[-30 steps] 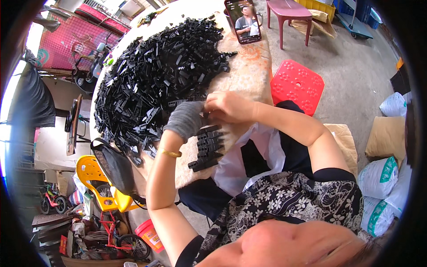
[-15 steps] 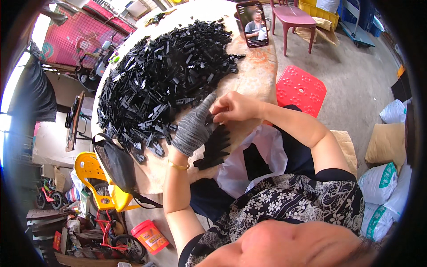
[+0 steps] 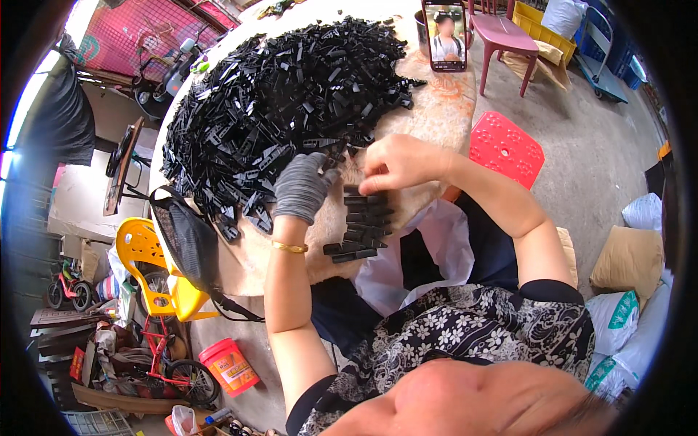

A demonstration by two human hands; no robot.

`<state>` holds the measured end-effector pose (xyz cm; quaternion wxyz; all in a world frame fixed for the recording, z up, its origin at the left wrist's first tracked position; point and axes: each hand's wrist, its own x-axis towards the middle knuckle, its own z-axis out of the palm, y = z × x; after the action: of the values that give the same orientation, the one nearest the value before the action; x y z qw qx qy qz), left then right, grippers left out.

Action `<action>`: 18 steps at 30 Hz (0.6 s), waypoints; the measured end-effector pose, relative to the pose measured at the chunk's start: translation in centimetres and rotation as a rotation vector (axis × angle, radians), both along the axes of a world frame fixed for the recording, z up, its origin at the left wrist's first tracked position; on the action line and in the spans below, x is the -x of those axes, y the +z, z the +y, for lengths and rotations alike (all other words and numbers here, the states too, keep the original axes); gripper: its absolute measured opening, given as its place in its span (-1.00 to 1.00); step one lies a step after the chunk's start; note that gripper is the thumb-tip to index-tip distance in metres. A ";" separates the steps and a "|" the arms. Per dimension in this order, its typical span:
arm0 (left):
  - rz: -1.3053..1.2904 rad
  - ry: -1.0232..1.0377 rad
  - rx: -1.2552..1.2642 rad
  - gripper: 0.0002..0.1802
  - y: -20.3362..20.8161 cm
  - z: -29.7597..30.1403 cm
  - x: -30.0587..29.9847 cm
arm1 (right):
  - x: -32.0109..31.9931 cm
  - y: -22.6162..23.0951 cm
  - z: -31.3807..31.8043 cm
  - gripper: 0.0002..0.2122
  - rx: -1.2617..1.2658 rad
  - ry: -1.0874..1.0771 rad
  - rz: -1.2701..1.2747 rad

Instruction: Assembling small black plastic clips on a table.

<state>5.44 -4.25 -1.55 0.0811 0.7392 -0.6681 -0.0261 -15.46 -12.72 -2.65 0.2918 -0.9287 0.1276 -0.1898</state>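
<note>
A large heap of small black plastic pieces covers much of the table. My left hand, in a grey knitted glove, is at the heap's near edge, its fingers closed around a black piece that is partly hidden. Bare, my right hand reaches in from the right with its fingers bent down and pressed together. Its fingertips are at the far end of a row of black pieces, laid side by side near the table edge. What those fingertips hold is mostly covered, but it looks like one such piece.
A phone showing a person stands propped at the far right of the table. Beyond are a red stool and a maroon chair. A black mesh bag hangs at the left edge beside a yellow chair.
My hands have moved apart: the left toward the heap, the right over the far end of the row. The row now shows more fully. The whole view has shifted slightly.
</note>
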 end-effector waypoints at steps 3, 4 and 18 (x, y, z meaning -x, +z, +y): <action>0.013 -0.009 0.040 -0.67 -0.4 0.1 0.4 | -1.8 -0.7 0.3 -0.81 0.140 -0.265 -0.256; 0.062 -0.011 0.060 -0.68 0.0 0.0 0.8 | -2.3 -1.1 0.2 -0.84 0.214 -0.344 -0.342; 1.432 -0.115 0.111 -0.56 0.0 -0.3 0.2 | -1.3 -2.8 -1.0 -0.85 0.219 -0.043 -0.186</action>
<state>5.20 -4.53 -1.57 0.5350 0.4994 -0.4891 -0.4745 -14.21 -13.67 -5.48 0.1950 -0.9306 0.0985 -0.2938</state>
